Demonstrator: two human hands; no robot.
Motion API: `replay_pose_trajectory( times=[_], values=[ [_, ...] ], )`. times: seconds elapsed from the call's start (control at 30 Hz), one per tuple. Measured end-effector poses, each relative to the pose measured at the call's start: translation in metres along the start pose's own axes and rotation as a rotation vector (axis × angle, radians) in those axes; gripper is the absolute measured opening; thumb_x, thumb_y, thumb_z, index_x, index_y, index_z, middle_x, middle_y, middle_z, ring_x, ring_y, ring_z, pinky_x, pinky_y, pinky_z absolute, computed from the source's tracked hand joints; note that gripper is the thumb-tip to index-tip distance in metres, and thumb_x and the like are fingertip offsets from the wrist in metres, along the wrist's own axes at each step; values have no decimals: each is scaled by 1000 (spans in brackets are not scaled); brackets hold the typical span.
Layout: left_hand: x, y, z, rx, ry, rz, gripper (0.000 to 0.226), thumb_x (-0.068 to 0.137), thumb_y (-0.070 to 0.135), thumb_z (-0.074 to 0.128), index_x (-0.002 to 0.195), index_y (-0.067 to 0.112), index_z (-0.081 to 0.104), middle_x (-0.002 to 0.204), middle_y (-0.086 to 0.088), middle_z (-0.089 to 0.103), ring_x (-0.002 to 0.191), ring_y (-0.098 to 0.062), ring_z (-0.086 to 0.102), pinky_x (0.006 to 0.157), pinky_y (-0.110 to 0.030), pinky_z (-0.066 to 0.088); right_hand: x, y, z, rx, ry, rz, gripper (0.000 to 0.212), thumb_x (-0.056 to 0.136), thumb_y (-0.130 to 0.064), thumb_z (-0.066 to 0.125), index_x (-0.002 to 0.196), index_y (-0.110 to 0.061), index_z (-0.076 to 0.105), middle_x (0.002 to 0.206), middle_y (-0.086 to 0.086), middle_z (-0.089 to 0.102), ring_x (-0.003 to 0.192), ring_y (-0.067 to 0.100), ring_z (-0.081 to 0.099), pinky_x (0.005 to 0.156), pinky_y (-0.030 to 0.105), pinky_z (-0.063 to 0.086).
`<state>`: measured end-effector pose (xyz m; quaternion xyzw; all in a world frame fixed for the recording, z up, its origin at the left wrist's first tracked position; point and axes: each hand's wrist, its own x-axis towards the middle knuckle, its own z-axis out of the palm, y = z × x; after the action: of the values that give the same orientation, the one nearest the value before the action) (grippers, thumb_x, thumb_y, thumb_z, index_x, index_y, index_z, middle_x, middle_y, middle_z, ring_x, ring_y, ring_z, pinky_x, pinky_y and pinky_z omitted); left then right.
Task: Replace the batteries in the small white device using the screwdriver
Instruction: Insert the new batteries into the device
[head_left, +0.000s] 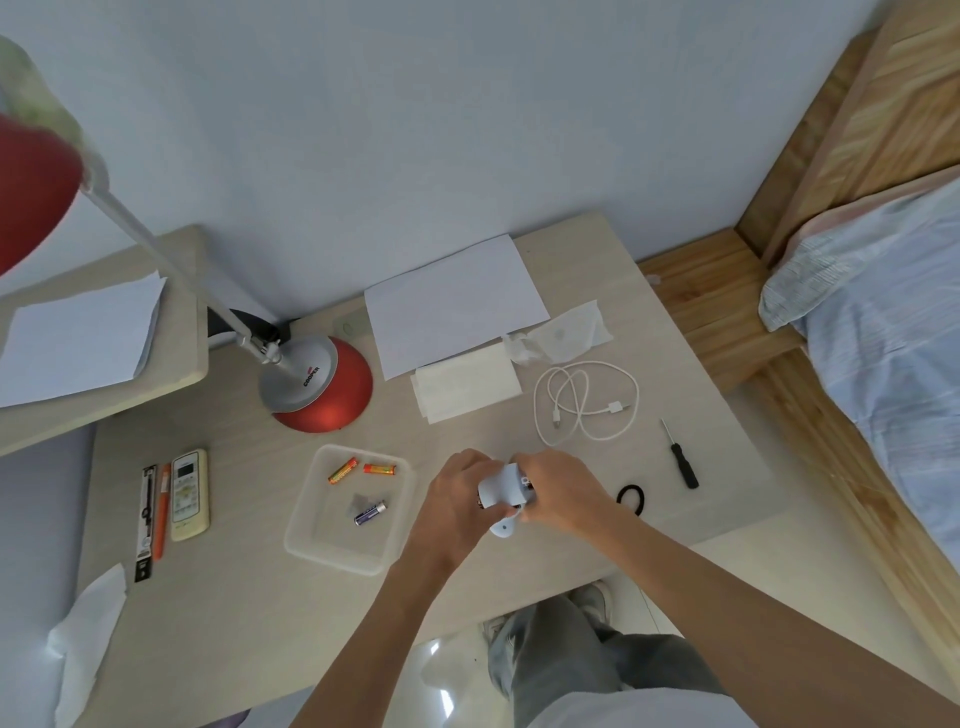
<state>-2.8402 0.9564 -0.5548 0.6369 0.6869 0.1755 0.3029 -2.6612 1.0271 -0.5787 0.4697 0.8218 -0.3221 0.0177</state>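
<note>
I hold the small white device (503, 492) above the desk between both hands. My left hand (457, 499) grips its left side, and my right hand (558, 491) pinches its right end, where a dark opening shows. A small white piece (505, 529) pokes out below the hands. The black-handled screwdriver (680, 460) lies on the desk to the right, untouched. A clear plastic tray (311, 540) to the left holds two orange batteries (343, 470) (380, 469) and one blue battery (370, 513).
A red and silver desk lamp (317, 384) stands at the back left. White paper (452, 304), tissues (465, 387) and a coiled white cable (587, 400) lie behind my hands. A black hair tie (631, 498) sits by the right hand. A remote (189, 493) and pens (156, 514) lie far left.
</note>
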Motion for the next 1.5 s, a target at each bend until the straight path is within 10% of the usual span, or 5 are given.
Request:
replay_pose_trajectory(
  times=[0.37, 0.57, 1.2, 1.5],
  values=[
    [-4, 0, 4, -81, 25, -6, 51, 72, 29, 92, 120, 17, 77, 115, 9, 66, 102, -7, 59, 86, -4, 37, 2, 0, 1, -24, -12, 7, 39, 75, -38, 82, 107, -26, 63, 90, -5, 72, 81, 21, 69, 72, 36, 58],
    [-9, -11, 6, -31, 42, -16, 50, 73, 31, 90, 119, 16, 76, 112, 6, 63, 107, -15, 55, 88, -25, 46, 3, -1, 1, -41, -24, -14, 42, 74, -35, 81, 112, -29, 65, 92, -4, 72, 81, 21, 69, 71, 34, 58],
    [0, -18, 1, 43, -60, -23, 63, 81, 42, 86, 135, 16, 67, 114, 3, 57, 98, -18, 57, 85, -33, 52, 7, 6, -2, 226, -102, 11, 44, 69, -20, 86, 112, -19, 72, 90, -3, 75, 80, 17, 70, 77, 41, 62],
    [9, -23, -7, -7, -99, -85, 68, 69, 37, 96, 130, 17, 73, 103, 3, 57, 91, -20, 62, 83, -35, 54, 17, 4, -26, 504, -367, -9, 26, 86, -51, 81, 103, -31, 78, 87, 2, 79, 77, 15, 75, 76, 31, 61]
  ],
)
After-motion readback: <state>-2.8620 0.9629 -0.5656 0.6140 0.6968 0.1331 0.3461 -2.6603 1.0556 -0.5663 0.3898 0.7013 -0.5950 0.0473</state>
